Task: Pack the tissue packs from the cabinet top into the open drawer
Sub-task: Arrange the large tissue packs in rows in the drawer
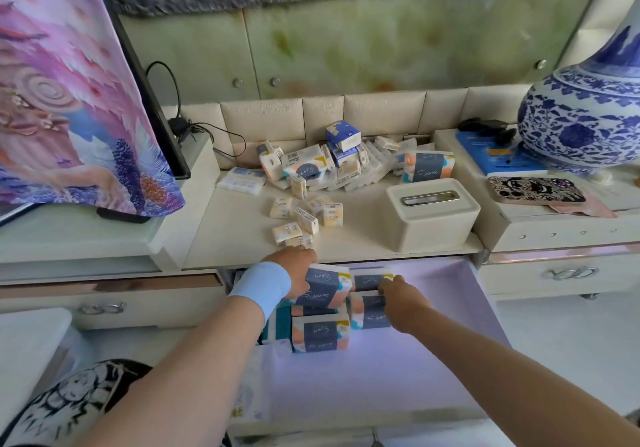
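Left hand [294, 273], blue wristband, grasping a large tissue pack [323, 290] by its left side at the back left corner of the open drawer [450, 308]. Right hand [403, 303], fingers curled on the top edge of a second pack [369, 315] just beside the first, with further packs stacked beneath and in front. Remaining packs [332, 166] heaped along the worktop's [225, 238] rear edge, small ones scattered toward its front edge; white tissue box [433, 218] at the front right corner.

Greenish marbled wall panels [381, 41] span the upper frame above a cream cabinet [225, 232]; upper left, floral cloth [69, 100] drapes perhaps a television [164, 128].
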Available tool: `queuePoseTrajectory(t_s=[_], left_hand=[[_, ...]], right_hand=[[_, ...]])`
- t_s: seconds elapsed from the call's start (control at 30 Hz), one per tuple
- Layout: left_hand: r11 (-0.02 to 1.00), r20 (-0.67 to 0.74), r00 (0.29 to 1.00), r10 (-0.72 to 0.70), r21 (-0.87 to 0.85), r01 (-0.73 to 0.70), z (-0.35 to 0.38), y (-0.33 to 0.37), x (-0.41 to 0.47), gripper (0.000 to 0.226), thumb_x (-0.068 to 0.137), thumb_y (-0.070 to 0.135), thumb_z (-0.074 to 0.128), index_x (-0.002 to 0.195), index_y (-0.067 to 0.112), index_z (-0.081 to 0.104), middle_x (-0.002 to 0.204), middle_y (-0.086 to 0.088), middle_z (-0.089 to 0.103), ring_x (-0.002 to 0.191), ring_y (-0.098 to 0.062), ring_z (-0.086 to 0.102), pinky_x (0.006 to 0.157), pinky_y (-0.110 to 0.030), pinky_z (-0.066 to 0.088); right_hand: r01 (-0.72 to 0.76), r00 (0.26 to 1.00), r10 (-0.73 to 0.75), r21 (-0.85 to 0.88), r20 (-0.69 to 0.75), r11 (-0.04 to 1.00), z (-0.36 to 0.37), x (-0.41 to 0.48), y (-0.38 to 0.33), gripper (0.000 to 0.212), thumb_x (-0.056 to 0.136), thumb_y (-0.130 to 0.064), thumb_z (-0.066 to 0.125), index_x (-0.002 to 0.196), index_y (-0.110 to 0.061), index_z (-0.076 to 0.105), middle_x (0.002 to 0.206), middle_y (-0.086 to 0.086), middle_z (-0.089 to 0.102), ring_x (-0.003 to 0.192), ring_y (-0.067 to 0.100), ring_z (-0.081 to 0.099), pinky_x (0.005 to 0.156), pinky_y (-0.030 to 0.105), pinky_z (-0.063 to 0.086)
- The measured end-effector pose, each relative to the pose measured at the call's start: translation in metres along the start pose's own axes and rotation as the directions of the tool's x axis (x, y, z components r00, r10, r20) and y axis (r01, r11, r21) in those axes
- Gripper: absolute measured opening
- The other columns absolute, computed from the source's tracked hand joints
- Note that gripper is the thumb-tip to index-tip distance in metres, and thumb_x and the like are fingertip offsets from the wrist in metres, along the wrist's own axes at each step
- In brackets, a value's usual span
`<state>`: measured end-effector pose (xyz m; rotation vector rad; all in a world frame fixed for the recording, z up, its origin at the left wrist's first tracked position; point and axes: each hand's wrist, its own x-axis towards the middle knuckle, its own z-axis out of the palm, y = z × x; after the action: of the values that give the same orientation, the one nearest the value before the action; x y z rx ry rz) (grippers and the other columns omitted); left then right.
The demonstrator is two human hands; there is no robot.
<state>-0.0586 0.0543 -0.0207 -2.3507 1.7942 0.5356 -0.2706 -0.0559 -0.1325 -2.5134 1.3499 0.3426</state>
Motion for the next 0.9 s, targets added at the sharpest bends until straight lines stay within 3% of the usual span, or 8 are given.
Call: queuePoseTrajectory(t_s=[0.1, 0.2, 0.33, 0.43, 0.57, 0.67, 0.77, 0.9], left_hand=[[1.0, -0.005, 1.0, 0.003, -0.021, -0.003, 0.0, 0.002, 0.0, 0.042, 0.088, 0.025, 0.062, 0.129, 0.024, 0.049, 0.125, -0.001, 0.053, 0.109, -0.024, 0.054, 0.089, -0.035, 0.047], [0.999, -0.008, 1.0, 0.003, -0.038, -0.003, -0.003, 0.006, 0.001, 0.041, 0.088, 0.028, 0.063, 0.126, 0.025, 0.05, 0.123, 0.0, 0.055, 0.107, -0.024, 0.055, 0.088, -0.036, 0.048], [0.997, -0.032, 0.998, 0.051, -0.052, -0.053, -0.006, 0.023, 0.002, 0.039, 0.086, 0.027, 0.063, 0.124, 0.024, 0.052, 0.12, -0.001, 0.055, 0.105, -0.023, 0.055, 0.088, -0.036, 0.049], [0.99, -0.062, 0.993, 0.105, -0.093, -0.11, -0.002, 0.043, 0.007, 0.042, 0.086, 0.026, 0.064, 0.125, 0.024, 0.052, 0.122, 0.002, 0.053, 0.106, -0.021, 0.054, 0.091, -0.037, 0.048], [0.972, -0.041, 0.988, 0.152, -0.174, -0.156, 0.011, 0.07, 0.013, 0.045, 0.085, 0.025, 0.065, 0.128, 0.027, 0.053, 0.125, 0.004, 0.053, 0.108, -0.019, 0.054, 0.093, -0.034, 0.046], [0.968, 0.032, 0.989, 0.146, -0.211, -0.136, 0.023, 0.082, 0.013, 0.048, 0.081, 0.033, 0.068, 0.126, 0.033, 0.053, 0.127, 0.006, 0.056, 0.107, -0.019, 0.055, 0.091, -0.032, 0.047], [0.98, 0.115, 0.974, 0.194, 0.026, -0.198, 0.034, 0.084, 0.015, 0.06, 0.077, 0.047, 0.067, 0.133, 0.035, 0.048, 0.13, 0.005, 0.055, 0.112, -0.022, 0.056, 0.09, -0.036, 0.049], [0.949, 0.213, 0.964, 0.159, 0.237, -0.209, 0.054, 0.07, 0.021, 0.08, 0.08, 0.041, 0.071, 0.148, 0.031, 0.03, 0.153, 0.004, 0.031, 0.136, -0.024, 0.037, 0.101, -0.045, 0.045]], right_hand=[[0.007, 0.999, -0.016, 0.258, 0.033, 0.966, -0.002, 0.005, -0.003, 0.04, 0.088, -0.011, 0.06, 0.126, -0.024, 0.053, 0.127, 0.007, 0.05, 0.101, 0.022, 0.057, 0.082, 0.026, 0.051], [-0.015, 0.999, -0.008, 0.44, 0.051, 0.898, -0.014, 0.002, 0.0, 0.041, 0.087, -0.004, 0.06, 0.123, -0.023, 0.058, 0.122, 0.003, 0.058, 0.091, 0.018, 0.057, 0.065, 0.018, 0.05], [0.014, 0.997, 0.042, 0.669, -0.068, 0.743, -0.041, -0.009, 0.004, 0.049, 0.081, 0.012, 0.047, 0.106, -0.027, 0.062, 0.111, -0.001, 0.065, 0.085, 0.021, 0.064, 0.064, 0.028, 0.056], [0.075, 0.997, -0.04, 0.738, -0.065, 0.671, -0.059, -0.021, 0.003, 0.056, 0.085, 0.007, 0.049, 0.126, -0.031, 0.057, 0.116, -0.004, 0.06, 0.09, 0.019, 0.062, 0.057, 0.021, 0.051], [0.198, 0.974, -0.226, 0.465, 0.005, 0.863, -0.063, -0.04, 0.015, 0.058, 0.083, -0.023, 0.064, 0.138, -0.033, 0.047, 0.126, -0.002, 0.057, 0.106, 0.019, 0.056, 0.085, 0.027, 0.051], [0.155, 0.979, -0.186, 0.281, 0.087, 0.947, -0.055, -0.045, 0.033, 0.055, 0.077, -0.04, 0.075, 0.124, -0.028, 0.05, 0.117, -0.001, 0.061, 0.096, 0.019, 0.057, 0.075, 0.026, 0.049], [0.151, 0.95, -0.192, 0.178, 0.245, 0.972, -0.045, -0.044, 0.047, 0.054, 0.076, -0.039, 0.078, 0.122, -0.028, 0.051, 0.118, -0.001, 0.061, 0.1, 0.017, 0.057, 0.078, 0.025, 0.049], [0.129, 0.976, -0.132, 0.031, 0.174, 0.991, -0.02, -0.044, 0.054, 0.063, 0.077, -0.039, 0.079, 0.13, -0.025, 0.048, 0.124, 0.002, 0.058, 0.109, 0.019, 0.058, 0.089, 0.029, 0.052]])
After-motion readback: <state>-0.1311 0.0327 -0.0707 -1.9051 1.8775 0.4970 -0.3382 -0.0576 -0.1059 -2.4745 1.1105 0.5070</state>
